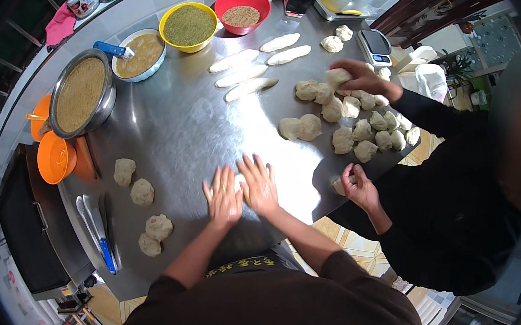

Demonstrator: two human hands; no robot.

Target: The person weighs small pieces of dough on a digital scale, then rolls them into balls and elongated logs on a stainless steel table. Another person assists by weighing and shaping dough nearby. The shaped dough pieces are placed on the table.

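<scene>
My left hand [225, 198] and my right hand [259, 186] lie side by side, palms down, on the steel table [169, 135]. Fingers on both are stretched out and flat. Between and under them a bit of pale dough [238, 182] shows; most of it is covered. Beyond my hands lie several long rolled dough strips [241, 76]. To my left are dough lumps, one pair [155, 235] close to my left forearm and two more [142, 192] farther up. Many dough lumps [332, 110] are grouped at the right.
A co-worker's hand [359, 78] holds a dough lump at the right; their other hand [360, 188] is near the table edge. Along the far left stand a steel bowl [106, 107], a yellow bowl [190, 27], a red bowl [242, 10] and an orange bowl [57, 158]. Blue-handled utensil [107, 254] lies left.
</scene>
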